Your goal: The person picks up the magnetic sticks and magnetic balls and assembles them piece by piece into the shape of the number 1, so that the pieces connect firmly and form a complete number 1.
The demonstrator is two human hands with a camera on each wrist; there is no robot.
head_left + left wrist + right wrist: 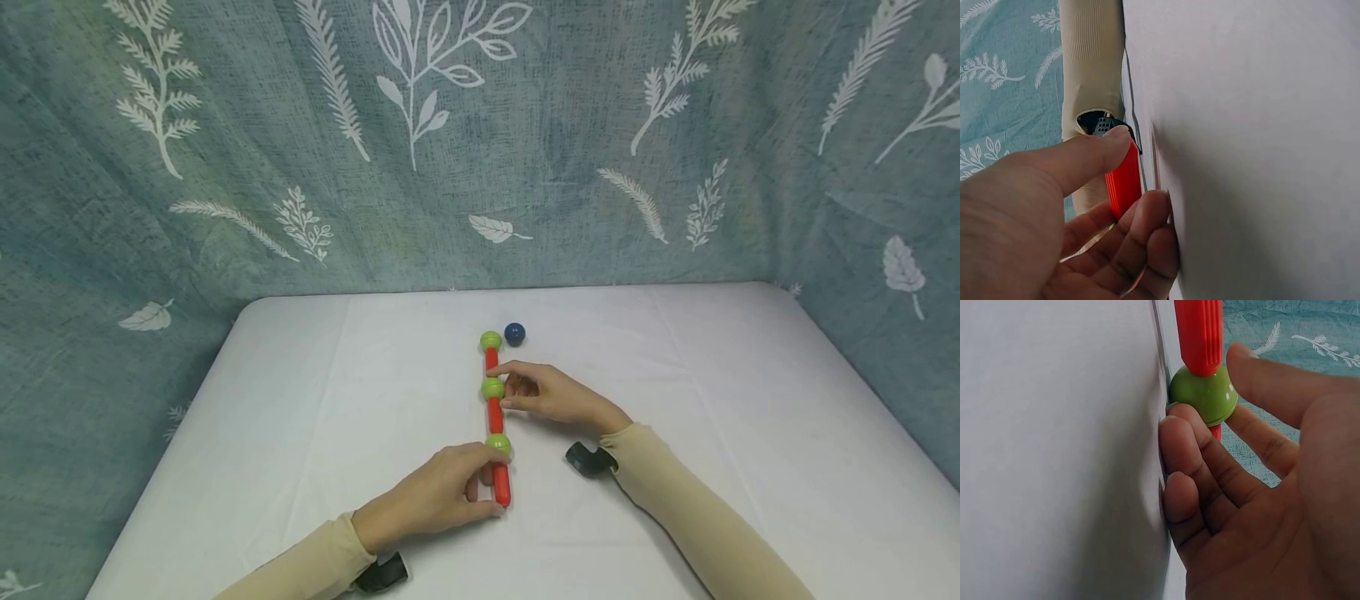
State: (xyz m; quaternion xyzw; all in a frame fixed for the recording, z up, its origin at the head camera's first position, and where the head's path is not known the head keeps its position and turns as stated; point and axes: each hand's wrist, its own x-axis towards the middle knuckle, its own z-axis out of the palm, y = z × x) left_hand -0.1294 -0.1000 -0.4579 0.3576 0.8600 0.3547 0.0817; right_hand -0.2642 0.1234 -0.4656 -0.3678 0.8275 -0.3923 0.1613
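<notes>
A straight chain of red rods and green balls lies on the white table, running away from me. Its near red rod (502, 485) lies between the thumb and fingers of my left hand (438, 492). The thumb presses the rod's end in the left wrist view, while the index finger reaches the near green ball (498, 444). My right hand (555, 393) has its thumb and fingers curled around the middle green ball (1205, 395). In the right wrist view, the thumb is beside a red rod (1200, 337). At the chain's far end sits another green ball (491, 340).
Just right of the chain's far end is a loose dark blue ball (514, 334). White cloth covers the table (360, 375), and a green leaf-patterned curtain (562, 217) hangs behind it. Black wrist devices (589, 460) stick out below both sleeves.
</notes>
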